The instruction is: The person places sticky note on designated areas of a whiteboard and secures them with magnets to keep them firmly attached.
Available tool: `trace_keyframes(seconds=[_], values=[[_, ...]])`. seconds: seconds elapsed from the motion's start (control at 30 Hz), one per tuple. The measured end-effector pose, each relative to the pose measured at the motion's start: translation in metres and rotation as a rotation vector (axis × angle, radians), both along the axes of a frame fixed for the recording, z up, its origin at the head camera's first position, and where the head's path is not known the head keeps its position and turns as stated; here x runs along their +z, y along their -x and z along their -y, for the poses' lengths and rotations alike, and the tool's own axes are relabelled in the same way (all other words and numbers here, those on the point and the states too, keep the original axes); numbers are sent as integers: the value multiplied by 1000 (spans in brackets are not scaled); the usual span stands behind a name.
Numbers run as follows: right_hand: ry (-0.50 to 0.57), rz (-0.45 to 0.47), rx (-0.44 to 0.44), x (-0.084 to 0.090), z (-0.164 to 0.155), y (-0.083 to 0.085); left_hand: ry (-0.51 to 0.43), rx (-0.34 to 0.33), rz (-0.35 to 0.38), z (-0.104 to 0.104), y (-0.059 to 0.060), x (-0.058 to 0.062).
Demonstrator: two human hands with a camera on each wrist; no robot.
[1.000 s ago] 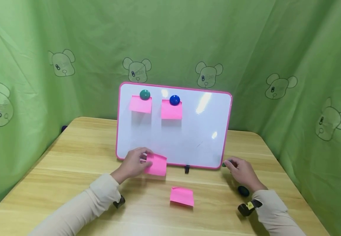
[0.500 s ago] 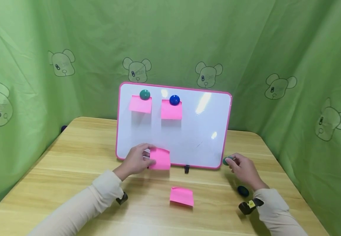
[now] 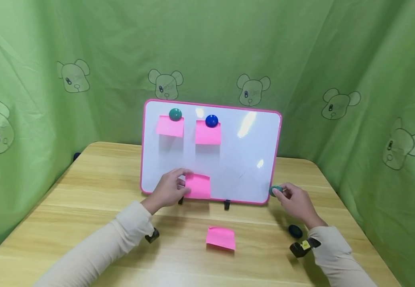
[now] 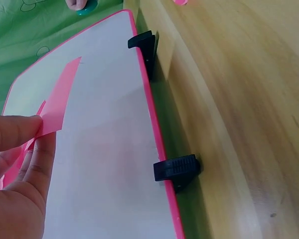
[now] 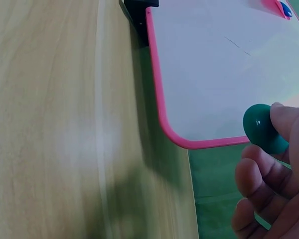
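My left hand [image 3: 169, 188] pinches a pink sticky note [image 3: 198, 186] by its left edge, in front of the lower part of a pink-framed whiteboard [image 3: 243, 159]. In the left wrist view that note [image 4: 60, 99] is seen nearly edge-on between thumb and fingers. By the board's lower right corner, my right hand [image 3: 298, 202] holds a round green magnet [image 5: 261, 128] between thumb and fingers. On the board's upper part, a green magnet [image 3: 175, 114] and a blue magnet [image 3: 212, 121] each hold up one pink note.
Another pink note [image 3: 221, 238] lies on the wooden table [image 3: 85, 191] in front of the board. A dark round magnet [image 3: 295, 231] lies below my right hand. Black clip feet [image 4: 177, 168] support the board's lower edge. A green curtain [image 3: 207, 48] surrounds the table.
My left hand has carried its pink note up and to the right, over the board's lower edge. My right hand has risen slightly with the green magnet.
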State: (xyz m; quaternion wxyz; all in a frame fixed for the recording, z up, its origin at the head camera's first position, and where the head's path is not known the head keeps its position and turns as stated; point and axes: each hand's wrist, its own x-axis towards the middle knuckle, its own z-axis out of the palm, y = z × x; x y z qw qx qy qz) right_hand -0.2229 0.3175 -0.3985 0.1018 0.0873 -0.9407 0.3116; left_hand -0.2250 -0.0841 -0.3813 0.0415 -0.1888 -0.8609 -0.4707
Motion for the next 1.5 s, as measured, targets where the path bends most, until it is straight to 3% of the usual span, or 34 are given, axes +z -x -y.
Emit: trace_keyframes(seconds=[0.67, 0.9, 1.2, 1.5], values=[[18, -82, 5, 10, 11, 12, -66, -83, 7, -20, 8, 17], [26, -79, 11, 11, 12, 15, -72, -81, 32, -28, 11, 17], [48, -72, -11, 14, 12, 20, -34, -84, -10, -40, 17, 24], [75, -81, -25, 20, 15, 23, -45, -91, -2, -48, 21, 28]])
